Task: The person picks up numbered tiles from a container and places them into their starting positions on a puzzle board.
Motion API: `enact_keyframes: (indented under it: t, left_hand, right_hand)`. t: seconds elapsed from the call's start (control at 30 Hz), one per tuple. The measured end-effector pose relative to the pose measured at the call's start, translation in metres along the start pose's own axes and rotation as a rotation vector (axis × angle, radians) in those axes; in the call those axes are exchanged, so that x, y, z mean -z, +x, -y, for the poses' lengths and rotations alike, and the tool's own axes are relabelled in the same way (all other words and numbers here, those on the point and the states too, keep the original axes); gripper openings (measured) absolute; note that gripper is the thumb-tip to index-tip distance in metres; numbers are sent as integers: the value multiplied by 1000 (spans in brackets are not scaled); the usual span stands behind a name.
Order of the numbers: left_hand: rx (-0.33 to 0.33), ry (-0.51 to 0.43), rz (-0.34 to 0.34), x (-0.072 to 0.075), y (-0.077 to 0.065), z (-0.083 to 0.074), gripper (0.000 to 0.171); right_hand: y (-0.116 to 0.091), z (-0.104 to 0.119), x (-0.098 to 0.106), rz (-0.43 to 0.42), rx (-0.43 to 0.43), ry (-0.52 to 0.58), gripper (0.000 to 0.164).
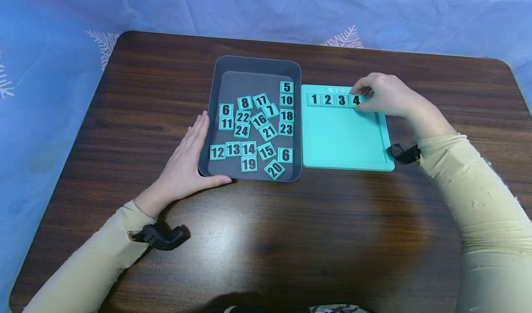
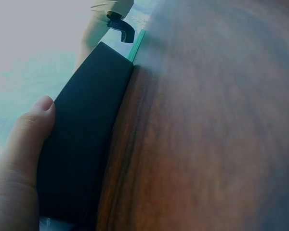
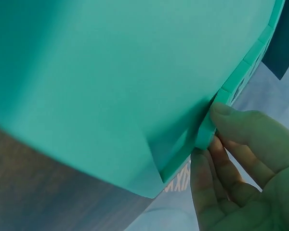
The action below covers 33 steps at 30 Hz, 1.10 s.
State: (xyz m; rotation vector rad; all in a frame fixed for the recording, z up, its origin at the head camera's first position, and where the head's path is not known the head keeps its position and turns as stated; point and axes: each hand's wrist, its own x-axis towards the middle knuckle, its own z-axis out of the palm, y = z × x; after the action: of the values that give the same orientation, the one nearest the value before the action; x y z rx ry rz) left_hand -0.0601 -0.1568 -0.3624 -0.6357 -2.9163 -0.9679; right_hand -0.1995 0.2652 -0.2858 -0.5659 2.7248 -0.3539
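On the table a grey tray (image 1: pixel 249 80) holds several loose teal number tiles, among them the 5 tile (image 1: pixel 287 87) and the 20 tile (image 1: pixel 274 169). My left hand (image 1: pixel 183 165) lies along the tray's left side with straight fingers, its thumb (image 2: pixel 26 139) touching the near wall. To the tray's right lies a teal puzzle board (image 1: pixel 342 137). Tiles 1 (image 1: pixel 314 99), 2 (image 1: pixel 328 99) and 3 (image 1: pixel 341 100) form a row along its far edge. At that row's right end my right hand (image 1: pixel 388 93) pinches the 4 tile (image 1: pixel 355 100) between thumb and fingers.
A dark wooden table (image 1: pixel 270 239) carries everything, its far edge backed by a blue cloth (image 1: pixel 249 13) with snowflake prints. Black wrist cameras (image 1: pixel 162 237) sit on both sleeves. The tray's right wall stands against the board's left edge.
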Motion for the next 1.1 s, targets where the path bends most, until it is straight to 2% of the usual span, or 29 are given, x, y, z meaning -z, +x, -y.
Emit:
enact_keyframes:
  t: [0.37,0.6,0.73,0.9,1.1]
  left_hand:
    - [-1,-2,-5,0,0,0,123]
    - [2,0,-4,-1,0,0,123]
    - [-1,-4,-8,-1,0,0,123]
    - [-4,-11,-6,-2,0,0,122]
    - [-2,-12,-6,-4,0,1,122]
  right_hand:
    - [-3,3,1,-41,20,22,38]
    - [0,24,8,-170,59,149,38]
    - [9,41,8,-212,73,257,40]
    - [27,57,4,-190,100,372,42]
    - [53,75,-4,-166,182,363,39]
